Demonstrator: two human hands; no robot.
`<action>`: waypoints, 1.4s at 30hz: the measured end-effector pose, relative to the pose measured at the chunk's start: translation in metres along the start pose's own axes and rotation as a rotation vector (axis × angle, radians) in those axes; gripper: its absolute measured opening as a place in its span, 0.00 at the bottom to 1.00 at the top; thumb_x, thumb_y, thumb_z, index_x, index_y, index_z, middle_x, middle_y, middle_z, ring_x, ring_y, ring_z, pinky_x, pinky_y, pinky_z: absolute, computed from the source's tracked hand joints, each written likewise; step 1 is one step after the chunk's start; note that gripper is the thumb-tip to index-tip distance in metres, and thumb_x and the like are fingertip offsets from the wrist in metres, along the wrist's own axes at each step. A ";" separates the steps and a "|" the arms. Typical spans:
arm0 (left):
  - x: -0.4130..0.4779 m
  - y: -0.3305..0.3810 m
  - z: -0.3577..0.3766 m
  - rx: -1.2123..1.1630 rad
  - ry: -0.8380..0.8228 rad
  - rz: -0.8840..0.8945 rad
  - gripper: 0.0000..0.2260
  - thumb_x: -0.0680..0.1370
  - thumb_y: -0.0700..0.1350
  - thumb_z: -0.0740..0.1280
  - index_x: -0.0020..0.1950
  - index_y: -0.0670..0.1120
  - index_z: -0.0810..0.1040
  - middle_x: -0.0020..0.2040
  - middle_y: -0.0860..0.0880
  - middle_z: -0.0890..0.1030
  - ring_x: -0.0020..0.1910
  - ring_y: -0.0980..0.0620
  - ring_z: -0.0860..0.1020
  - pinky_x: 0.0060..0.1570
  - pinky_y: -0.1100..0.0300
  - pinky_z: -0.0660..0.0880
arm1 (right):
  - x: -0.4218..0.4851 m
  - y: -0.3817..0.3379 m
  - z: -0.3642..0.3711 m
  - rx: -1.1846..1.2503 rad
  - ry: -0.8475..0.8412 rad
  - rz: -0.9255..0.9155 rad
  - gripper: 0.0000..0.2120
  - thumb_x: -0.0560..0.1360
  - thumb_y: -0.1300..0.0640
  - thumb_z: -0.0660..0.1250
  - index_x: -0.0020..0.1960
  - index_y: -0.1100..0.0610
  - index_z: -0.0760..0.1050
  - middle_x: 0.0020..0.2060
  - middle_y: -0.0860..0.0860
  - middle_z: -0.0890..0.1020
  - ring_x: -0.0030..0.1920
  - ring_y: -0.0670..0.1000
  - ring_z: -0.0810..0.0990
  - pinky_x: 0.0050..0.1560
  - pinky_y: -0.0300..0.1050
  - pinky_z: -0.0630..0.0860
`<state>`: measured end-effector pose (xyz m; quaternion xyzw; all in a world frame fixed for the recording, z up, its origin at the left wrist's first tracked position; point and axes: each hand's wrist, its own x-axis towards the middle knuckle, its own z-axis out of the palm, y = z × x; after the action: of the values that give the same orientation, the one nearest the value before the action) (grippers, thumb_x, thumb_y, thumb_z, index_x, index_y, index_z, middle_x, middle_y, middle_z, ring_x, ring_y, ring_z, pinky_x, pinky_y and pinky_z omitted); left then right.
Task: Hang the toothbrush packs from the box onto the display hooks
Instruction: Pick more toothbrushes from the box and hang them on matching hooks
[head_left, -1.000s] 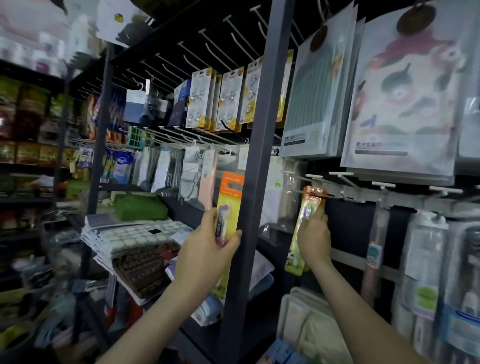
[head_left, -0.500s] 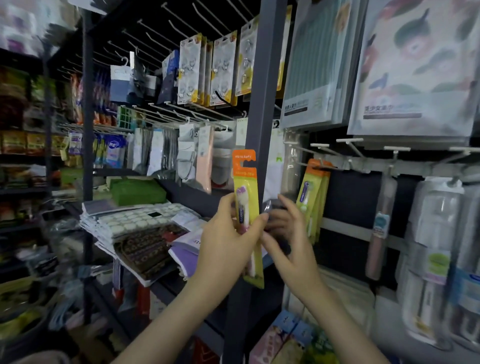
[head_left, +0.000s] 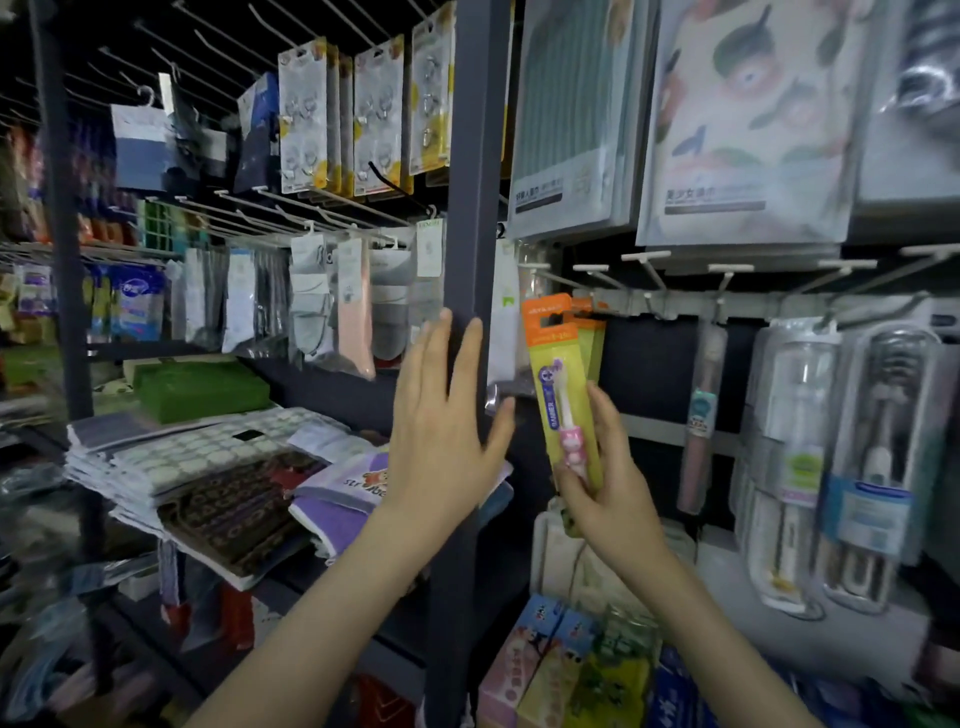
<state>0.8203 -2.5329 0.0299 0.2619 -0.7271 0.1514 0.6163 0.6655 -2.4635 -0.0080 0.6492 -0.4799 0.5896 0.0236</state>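
Observation:
My right hand (head_left: 610, 488) grips the lower end of a toothbrush pack (head_left: 560, 384), an orange and yellow card with a pink brush, held upright just right of the dark shelf post (head_left: 470, 208). Its orange top is near a white display hook (head_left: 540, 273). Behind it hang other toothbrush packs (head_left: 592, 338) on the hook rail. My left hand (head_left: 441, 426) is spread flat with straight fingers in front of the post and holds nothing. The box is not in view.
More white hooks (head_left: 727, 275) stick out along the rail to the right, above bagged electric toothbrushes (head_left: 878, 467). Large flat packs (head_left: 743, 119) hang overhead. Stacked mats (head_left: 197, 467) lie on the left shelf. Colourful cartons (head_left: 566, 670) sit low down.
The toothbrush pack has passed from my left hand to my right hand and moved right, past the post, toward the hooks. My left hand has let go and spread flat.

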 end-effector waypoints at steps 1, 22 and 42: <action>-0.001 -0.006 0.009 0.025 -0.029 0.034 0.30 0.77 0.49 0.65 0.76 0.41 0.59 0.77 0.38 0.57 0.76 0.41 0.54 0.74 0.53 0.50 | -0.002 0.010 -0.003 -0.024 0.011 0.028 0.38 0.78 0.66 0.61 0.69 0.29 0.50 0.68 0.42 0.69 0.60 0.39 0.75 0.52 0.26 0.71; -0.003 -0.025 0.035 -0.102 -0.066 0.109 0.34 0.71 0.39 0.71 0.76 0.47 0.64 0.78 0.40 0.46 0.78 0.43 0.45 0.74 0.44 0.54 | 0.068 0.066 0.022 -0.195 0.099 0.081 0.34 0.79 0.65 0.59 0.78 0.47 0.47 0.72 0.54 0.64 0.64 0.44 0.68 0.51 0.27 0.67; -0.026 -0.007 0.022 0.128 -0.128 0.073 0.29 0.76 0.46 0.63 0.77 0.45 0.60 0.77 0.35 0.55 0.76 0.38 0.51 0.73 0.42 0.51 | 0.013 0.021 0.032 -0.653 0.247 0.282 0.34 0.77 0.60 0.63 0.77 0.62 0.50 0.65 0.60 0.66 0.64 0.58 0.65 0.56 0.51 0.71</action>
<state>0.8090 -2.5457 -0.0007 0.2833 -0.7629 0.2026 0.5446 0.6733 -2.5014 -0.0191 0.4591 -0.7208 0.4768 0.2059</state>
